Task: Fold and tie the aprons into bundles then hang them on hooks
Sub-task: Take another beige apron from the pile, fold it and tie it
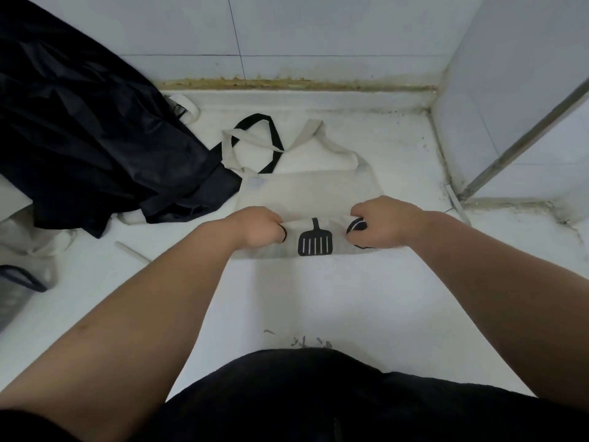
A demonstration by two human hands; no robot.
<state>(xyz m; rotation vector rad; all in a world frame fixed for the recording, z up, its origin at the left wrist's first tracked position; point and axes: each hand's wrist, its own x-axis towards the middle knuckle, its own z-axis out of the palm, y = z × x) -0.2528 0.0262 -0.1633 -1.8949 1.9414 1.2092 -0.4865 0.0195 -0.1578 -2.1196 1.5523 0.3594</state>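
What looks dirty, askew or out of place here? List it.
Brown grime runs along the seam where the white surface meets the tiled wall, with dark specks in the right corner. A black apron lies crumpled at left, unfolded. Small scraps sit near the person. The beige apron lies flat.

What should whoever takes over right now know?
Left hand grips the left end of the beige apron at its near fold; right hand grips the right end.
Apron lies flat on the white surface, neck strap toward the wall; black apron heaped at left.
Done: first fold started.
Left: finish folding, tie, hang; hooks not in view.
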